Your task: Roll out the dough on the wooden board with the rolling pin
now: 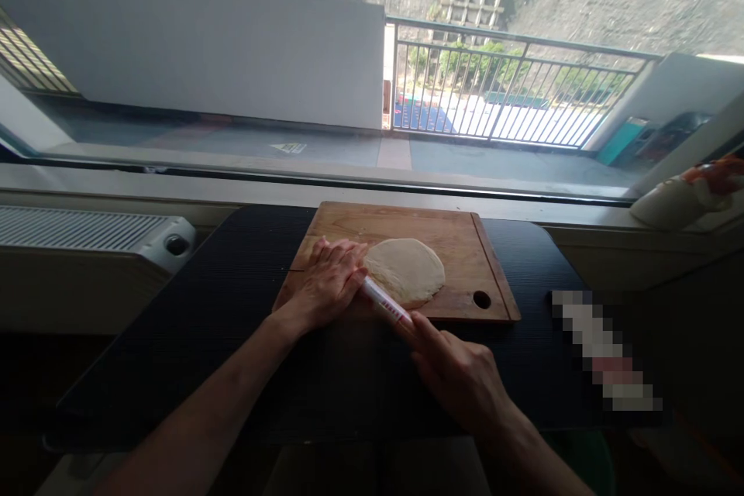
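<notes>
A flat, roundish sheet of pale dough [407, 271] lies on a wooden cutting board [401, 218]. My right hand [459, 364] is closed around the near end of a slim rolling pin [387, 302], which has a white and red printed label. The pin slants up to the left along the dough's near-left edge. Over its far end, my left hand [331, 279] is closed, palm down and fingers together, at the left side of the dough. That hand hides the pin's far tip and part of the dough's left edge.
The board rests on a dark table [232, 325] against a window sill [279, 190]. A white radiator [98, 229] stands at the left. On the sill at right is a pale container [668, 201]. A blurred-out item [604, 349] lies near the table's right edge.
</notes>
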Available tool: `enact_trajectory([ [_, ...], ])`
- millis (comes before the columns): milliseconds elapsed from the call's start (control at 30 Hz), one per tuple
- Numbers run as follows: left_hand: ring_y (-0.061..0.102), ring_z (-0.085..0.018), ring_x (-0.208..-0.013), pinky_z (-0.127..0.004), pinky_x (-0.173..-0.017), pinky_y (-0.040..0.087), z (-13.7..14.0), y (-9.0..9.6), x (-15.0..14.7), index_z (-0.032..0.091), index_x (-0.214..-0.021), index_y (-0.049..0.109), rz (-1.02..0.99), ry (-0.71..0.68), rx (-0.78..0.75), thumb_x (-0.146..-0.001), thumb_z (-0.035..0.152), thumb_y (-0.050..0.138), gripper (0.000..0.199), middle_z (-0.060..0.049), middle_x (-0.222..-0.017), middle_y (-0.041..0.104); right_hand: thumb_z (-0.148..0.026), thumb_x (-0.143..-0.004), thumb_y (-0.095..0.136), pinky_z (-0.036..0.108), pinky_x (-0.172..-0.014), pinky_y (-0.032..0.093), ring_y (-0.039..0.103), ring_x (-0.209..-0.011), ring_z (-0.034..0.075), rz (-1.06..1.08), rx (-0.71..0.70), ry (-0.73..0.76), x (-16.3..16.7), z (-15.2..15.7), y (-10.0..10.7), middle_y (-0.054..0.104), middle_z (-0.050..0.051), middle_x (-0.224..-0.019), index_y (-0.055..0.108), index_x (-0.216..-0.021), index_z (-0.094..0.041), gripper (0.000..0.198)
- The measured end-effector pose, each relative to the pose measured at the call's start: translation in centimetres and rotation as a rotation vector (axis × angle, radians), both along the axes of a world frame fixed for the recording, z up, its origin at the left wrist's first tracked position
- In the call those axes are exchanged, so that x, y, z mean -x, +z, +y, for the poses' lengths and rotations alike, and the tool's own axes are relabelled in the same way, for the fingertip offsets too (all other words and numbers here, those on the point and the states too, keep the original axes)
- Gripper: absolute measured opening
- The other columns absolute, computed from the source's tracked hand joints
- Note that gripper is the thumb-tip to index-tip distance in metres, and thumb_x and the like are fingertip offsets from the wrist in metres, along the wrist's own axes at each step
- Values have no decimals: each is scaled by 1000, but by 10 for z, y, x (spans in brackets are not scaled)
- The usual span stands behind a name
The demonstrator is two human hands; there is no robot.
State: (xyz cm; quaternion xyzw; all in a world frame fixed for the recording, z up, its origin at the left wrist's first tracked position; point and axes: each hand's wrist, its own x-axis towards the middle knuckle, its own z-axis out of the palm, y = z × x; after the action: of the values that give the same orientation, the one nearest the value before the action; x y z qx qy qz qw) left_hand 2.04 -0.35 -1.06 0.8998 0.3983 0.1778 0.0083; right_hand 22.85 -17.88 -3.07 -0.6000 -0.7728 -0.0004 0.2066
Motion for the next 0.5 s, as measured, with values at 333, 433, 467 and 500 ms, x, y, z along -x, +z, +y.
enact_trajectory([
  [333,20,-25,-138,-50,-113,16,28,-10,1,16,-138,35,-100,103,17,-93,37,26,51,-9,-146,34,-22,-84,43,23,-49,35,54,-53,13,20,114,-11,54,11,14,59,0,-68,13,-146,-17,69],
  [433,18,-25,-138,-50,-113,14,36,-9,-10,17,-140,32,-94,56,57,-94,37,25,51,-8,-148,30,-22,-86,42,23,-50,35,56,-56,14,-4,119,-63,49,15,16,58,0,-69,16,-146,-18,65],
  [467,16,-25,-139,-49,-113,13,37,-10,-11,18,-140,32,-87,36,70,-94,37,24,51,-8,-148,29,-21,-86,42,23,-50,34,55,-55,14,-30,117,-72,48,16,17,57,0,-69,18,-145,-18,64],
  [500,14,-24,-139,-49,-113,13,38,-10,-10,18,-141,31,-83,24,78,-94,37,23,51,-8,-149,28,-19,-85,42,23,-49,33,55,-54,13,-61,113,-77,50,17,17,57,1,-68,19,-145,-18,64],
])
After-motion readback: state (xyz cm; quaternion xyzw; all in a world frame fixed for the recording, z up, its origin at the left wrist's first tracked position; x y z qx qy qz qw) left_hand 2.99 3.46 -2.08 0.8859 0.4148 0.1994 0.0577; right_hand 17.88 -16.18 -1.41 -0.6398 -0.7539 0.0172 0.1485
